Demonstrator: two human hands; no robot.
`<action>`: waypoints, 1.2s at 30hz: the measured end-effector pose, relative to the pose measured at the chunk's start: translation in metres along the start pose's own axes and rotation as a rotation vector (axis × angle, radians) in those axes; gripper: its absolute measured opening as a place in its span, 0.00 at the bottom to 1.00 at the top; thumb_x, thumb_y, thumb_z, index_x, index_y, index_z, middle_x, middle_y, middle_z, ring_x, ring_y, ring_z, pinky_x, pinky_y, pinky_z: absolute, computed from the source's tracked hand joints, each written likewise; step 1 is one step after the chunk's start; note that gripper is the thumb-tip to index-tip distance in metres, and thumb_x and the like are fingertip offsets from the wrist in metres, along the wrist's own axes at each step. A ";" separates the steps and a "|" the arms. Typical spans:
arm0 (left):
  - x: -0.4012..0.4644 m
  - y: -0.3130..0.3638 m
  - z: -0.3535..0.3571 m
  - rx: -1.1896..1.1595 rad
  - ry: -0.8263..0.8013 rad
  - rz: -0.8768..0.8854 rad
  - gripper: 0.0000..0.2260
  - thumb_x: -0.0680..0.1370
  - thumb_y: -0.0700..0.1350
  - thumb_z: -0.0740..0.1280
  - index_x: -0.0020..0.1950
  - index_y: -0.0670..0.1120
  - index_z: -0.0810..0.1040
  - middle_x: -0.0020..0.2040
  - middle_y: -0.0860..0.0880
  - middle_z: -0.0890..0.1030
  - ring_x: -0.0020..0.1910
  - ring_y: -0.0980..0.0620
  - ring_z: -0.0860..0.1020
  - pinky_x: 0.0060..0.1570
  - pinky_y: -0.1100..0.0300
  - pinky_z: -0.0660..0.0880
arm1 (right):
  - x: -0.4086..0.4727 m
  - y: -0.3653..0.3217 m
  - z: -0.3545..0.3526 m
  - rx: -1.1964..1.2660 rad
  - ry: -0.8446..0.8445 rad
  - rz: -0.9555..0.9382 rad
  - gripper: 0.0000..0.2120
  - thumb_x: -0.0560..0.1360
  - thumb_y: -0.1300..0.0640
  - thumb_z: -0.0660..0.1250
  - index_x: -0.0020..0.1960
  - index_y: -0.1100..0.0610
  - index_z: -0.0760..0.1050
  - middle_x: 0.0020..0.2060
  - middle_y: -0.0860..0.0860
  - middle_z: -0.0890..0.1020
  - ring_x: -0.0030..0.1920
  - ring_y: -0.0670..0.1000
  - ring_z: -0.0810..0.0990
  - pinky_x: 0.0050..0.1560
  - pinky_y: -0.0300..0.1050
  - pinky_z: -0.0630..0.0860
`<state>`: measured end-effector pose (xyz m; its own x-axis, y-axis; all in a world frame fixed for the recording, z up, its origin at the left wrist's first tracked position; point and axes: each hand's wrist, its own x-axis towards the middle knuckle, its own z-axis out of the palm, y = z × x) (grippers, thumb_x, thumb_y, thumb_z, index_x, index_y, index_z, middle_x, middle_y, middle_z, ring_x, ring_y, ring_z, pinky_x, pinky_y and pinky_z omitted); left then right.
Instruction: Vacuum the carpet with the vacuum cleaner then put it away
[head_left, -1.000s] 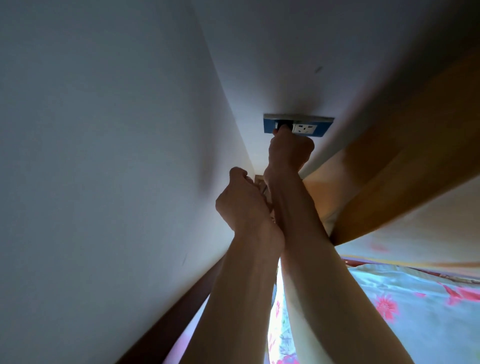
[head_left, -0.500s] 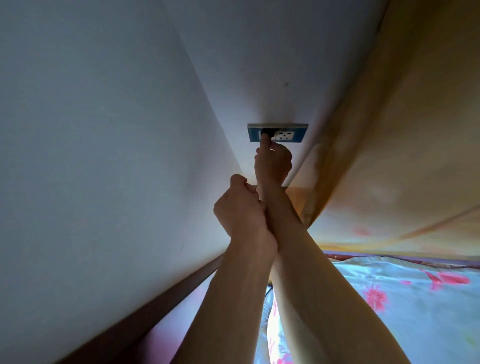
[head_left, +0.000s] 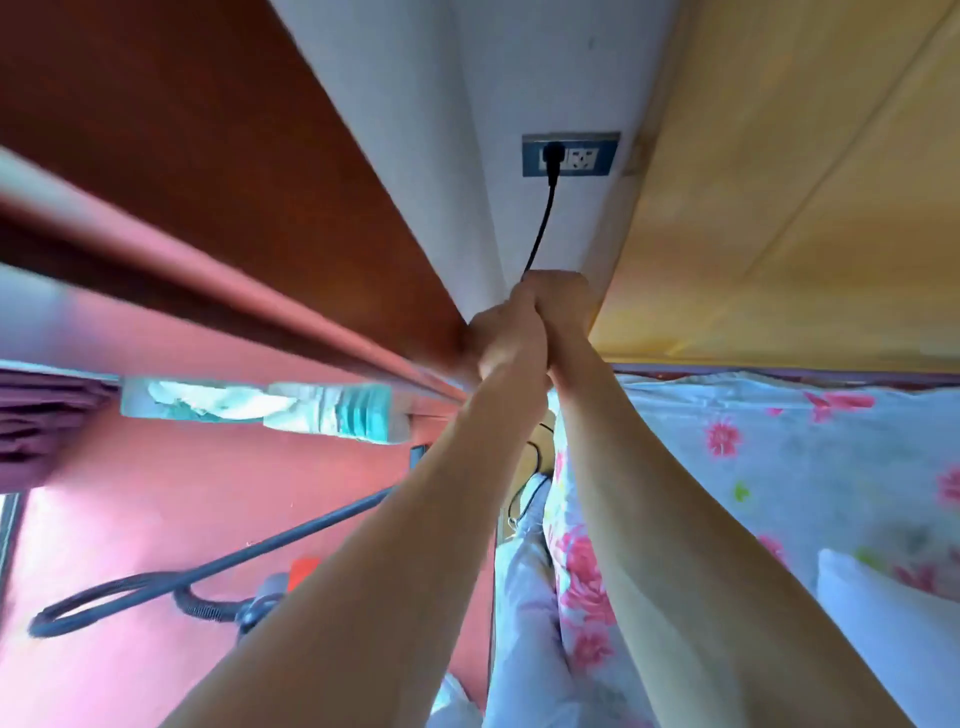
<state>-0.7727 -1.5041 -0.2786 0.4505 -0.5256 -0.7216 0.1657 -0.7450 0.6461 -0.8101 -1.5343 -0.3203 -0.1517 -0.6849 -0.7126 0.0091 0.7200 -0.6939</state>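
Red carpet (head_left: 130, 519) at left, w/ vacuum (head_left: 260, 605) & hose (head_left: 156, 582) on it, near bed (head_left: 779, 467) edge. Both fists touching in narrow wall–headboard gap: left hand (head_left: 501, 338) & right hand (head_left: 558, 306) clenched on cord (head_left: 540, 228). Plug (head_left: 553, 156) in socket (head_left: 570, 154).

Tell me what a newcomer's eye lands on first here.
First, the two hands, left hand and right hand, pressed together at centre around the black cord. The cord runs up to a plug seated in the blue wall outlet. Lower left, the vacuum hose loops over the red floor.
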 end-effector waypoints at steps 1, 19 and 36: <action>-0.006 -0.008 -0.006 0.044 -0.033 0.026 0.16 0.74 0.50 0.63 0.44 0.37 0.81 0.40 0.40 0.83 0.39 0.42 0.82 0.46 0.50 0.80 | -0.014 0.005 -0.005 0.033 -0.012 0.015 0.07 0.78 0.59 0.60 0.43 0.57 0.74 0.37 0.54 0.78 0.36 0.56 0.78 0.41 0.44 0.77; -0.153 -0.237 -0.491 0.394 -0.008 0.206 0.07 0.75 0.40 0.63 0.41 0.40 0.79 0.31 0.44 0.77 0.24 0.48 0.74 0.23 0.60 0.74 | -0.363 0.233 0.152 -0.470 -0.410 -0.020 0.12 0.78 0.66 0.60 0.36 0.60 0.73 0.26 0.54 0.77 0.17 0.44 0.72 0.18 0.33 0.66; -0.296 -0.435 -0.702 -0.127 0.592 0.057 0.04 0.76 0.39 0.64 0.42 0.42 0.78 0.33 0.47 0.78 0.33 0.47 0.76 0.37 0.52 0.76 | -0.522 0.319 0.250 -1.458 -0.772 -0.693 0.08 0.74 0.56 0.61 0.49 0.48 0.77 0.50 0.53 0.85 0.53 0.56 0.82 0.60 0.52 0.76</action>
<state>-0.3620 -0.7366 -0.1716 0.8673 -0.2183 -0.4474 0.2137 -0.6484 0.7307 -0.4806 -0.9749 -0.1957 0.7065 -0.4590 -0.5386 -0.7074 -0.4792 -0.5195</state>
